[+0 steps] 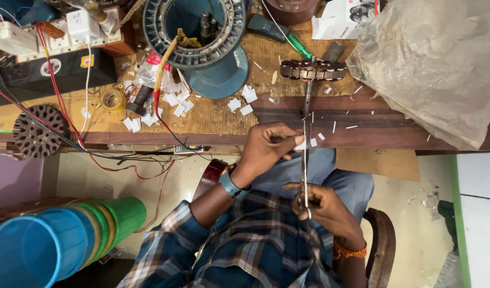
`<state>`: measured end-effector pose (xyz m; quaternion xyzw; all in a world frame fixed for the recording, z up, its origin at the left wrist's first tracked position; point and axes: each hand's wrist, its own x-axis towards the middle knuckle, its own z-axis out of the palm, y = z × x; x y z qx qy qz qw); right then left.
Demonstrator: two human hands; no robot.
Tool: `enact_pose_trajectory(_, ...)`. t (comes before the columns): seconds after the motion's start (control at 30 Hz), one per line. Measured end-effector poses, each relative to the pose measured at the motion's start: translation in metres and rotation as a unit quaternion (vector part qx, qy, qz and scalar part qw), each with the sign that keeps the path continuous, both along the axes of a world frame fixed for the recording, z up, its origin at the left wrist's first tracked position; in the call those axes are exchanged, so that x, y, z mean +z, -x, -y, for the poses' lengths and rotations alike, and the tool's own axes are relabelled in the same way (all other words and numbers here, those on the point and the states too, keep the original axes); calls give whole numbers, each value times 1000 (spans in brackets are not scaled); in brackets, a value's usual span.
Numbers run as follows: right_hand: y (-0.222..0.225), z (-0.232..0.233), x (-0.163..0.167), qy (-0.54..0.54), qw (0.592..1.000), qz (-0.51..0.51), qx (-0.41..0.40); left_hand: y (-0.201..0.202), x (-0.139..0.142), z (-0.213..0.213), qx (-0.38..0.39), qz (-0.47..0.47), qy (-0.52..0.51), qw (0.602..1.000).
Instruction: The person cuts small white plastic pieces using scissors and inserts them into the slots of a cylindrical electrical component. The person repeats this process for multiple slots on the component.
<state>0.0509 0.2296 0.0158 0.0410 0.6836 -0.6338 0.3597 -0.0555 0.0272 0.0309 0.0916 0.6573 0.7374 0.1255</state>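
Observation:
My right hand (325,205), with an orange thread band at the wrist, grips the handles of long thin scissors (304,165) whose blades point away from me toward the bench edge. My left hand (266,145), with a blue wristband, pinches a small white paper piece (300,144) against the blades. Both hands hover over my lap, just in front of the dark wooden bench edge (362,136). Small white paper slips (320,136) lie on that edge.
A wound motor core on a shaft (312,70) lies on the bench beyond the scissors. A blue motor housing (218,69), cut paper squares (175,104), a tape roll (113,99), red wires (61,106), a power strip (69,32), a plastic bag (437,69) and stacked plastic cups (69,237) surround me.

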Motion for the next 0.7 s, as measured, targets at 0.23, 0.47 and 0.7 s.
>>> enact_pose_trajectory(0.23, 4, 1, 2, -8, 1000, -20, -6, 3, 2, 4, 8, 6, 8, 1000)
enact_pose_trajectory(0.47, 2, -2, -5, -31, 999, -14, -20, 10, -3, 10, -6, 21, -4, 1000)
enact_pose_trajectory(0.7, -11, -9, -14, -55, 998, -24, -27, 7, -9, 10, -14, 40, -36, 998)
